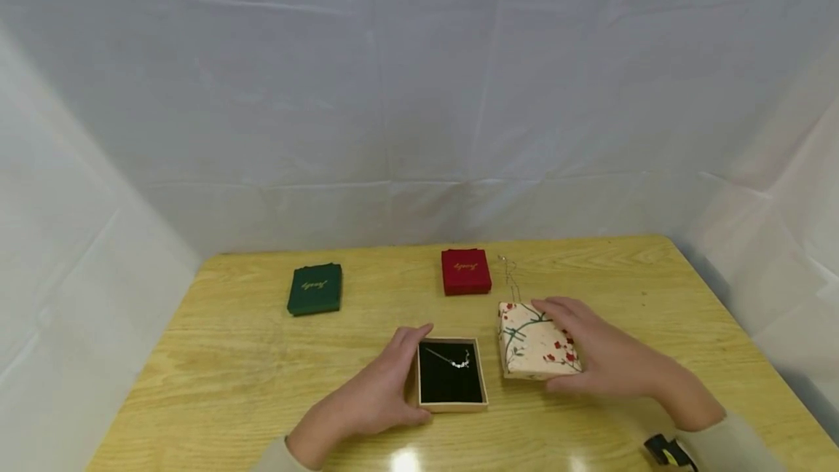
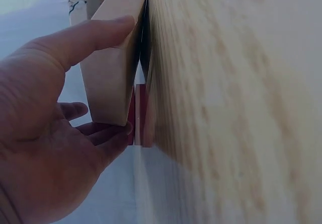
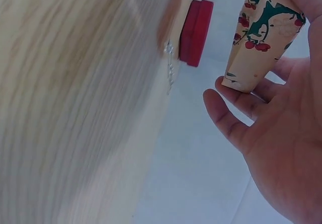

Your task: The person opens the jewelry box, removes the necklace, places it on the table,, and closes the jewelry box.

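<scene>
My left hand [image 1: 376, 395] grips a small beige box base [image 1: 454, 407] at its left side, thumb at the near edge and fingers at the far edge. Inside, on a black pad [image 1: 448, 384], lies a silver chain with small bright beads [image 1: 461, 365]. To the right, my right hand [image 1: 609, 355] holds the cream box lid [image 1: 534, 344], printed with red flowers and green branches. In the right wrist view the lid [image 3: 264, 43] is held above the table between thumb and fingers. The lid's underside is hidden.
A red box [image 1: 466, 272] with gold lettering stands at the back, with a second silver chain [image 1: 510, 279] lying beside it on the wooden table [image 1: 249, 384]. Further left is a green box [image 1: 315, 289]. White cloth [image 1: 419, 93] hangs behind and at both sides.
</scene>
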`<state>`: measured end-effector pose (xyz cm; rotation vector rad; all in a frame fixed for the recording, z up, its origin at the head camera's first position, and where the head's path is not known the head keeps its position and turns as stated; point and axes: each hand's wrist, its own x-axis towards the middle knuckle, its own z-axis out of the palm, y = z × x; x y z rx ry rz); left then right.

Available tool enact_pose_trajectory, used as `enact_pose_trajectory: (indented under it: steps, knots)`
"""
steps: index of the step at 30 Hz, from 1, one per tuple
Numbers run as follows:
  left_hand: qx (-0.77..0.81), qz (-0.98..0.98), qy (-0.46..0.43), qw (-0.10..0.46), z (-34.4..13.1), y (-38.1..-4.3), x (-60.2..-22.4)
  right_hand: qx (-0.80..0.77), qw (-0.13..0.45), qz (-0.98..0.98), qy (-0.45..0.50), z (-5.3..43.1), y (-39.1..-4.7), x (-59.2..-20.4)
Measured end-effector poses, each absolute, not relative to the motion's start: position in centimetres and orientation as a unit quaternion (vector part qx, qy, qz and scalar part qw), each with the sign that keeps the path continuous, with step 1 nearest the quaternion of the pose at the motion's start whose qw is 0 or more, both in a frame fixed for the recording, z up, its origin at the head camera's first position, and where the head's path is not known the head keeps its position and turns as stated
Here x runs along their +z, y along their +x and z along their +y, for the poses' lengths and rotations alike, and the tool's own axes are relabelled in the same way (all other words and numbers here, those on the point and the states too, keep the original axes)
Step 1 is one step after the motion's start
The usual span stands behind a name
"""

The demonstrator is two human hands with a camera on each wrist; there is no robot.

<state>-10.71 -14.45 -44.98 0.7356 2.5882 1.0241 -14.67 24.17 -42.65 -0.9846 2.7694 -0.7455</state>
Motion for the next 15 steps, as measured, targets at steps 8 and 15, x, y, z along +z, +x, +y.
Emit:
enact_pose_trajectory:
  steps: [8,15]
  knots:
    - [0.348,0.892,0.252,0.142,-14.5,-10.7,-44.9,-0.254,0.070,0.916,-0.303,26.5,-14.6,-43.2]
    - [0.346,0.893,0.250,0.143,-14.5,-10.6,-44.8,-0.248,0.070,0.920,-0.296,28.6,-14.7,-44.0]
